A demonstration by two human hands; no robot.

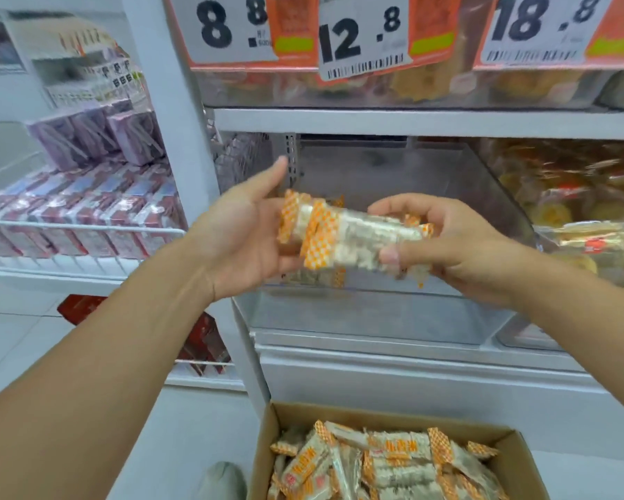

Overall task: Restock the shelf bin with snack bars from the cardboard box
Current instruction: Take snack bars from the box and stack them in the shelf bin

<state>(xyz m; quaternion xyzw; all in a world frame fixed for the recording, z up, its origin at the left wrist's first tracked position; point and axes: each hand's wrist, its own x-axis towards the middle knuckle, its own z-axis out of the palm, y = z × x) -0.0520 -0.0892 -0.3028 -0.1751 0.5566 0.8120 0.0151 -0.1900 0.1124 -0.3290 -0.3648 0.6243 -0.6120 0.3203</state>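
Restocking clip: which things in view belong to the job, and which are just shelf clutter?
Job: snack bars held between the left hand and right hand; clear shelf bin; cardboard box of bars.

Bystanders: price tags; purple packs; neighbouring bin of yellow snacks.

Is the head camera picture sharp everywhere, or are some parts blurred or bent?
Head view: the snack bars held between the left hand and right hand are slightly motion-blurred; the purple packs at far left look smeared; the shelf post leans from wide-angle distortion; lighting is even, without hard shadows.
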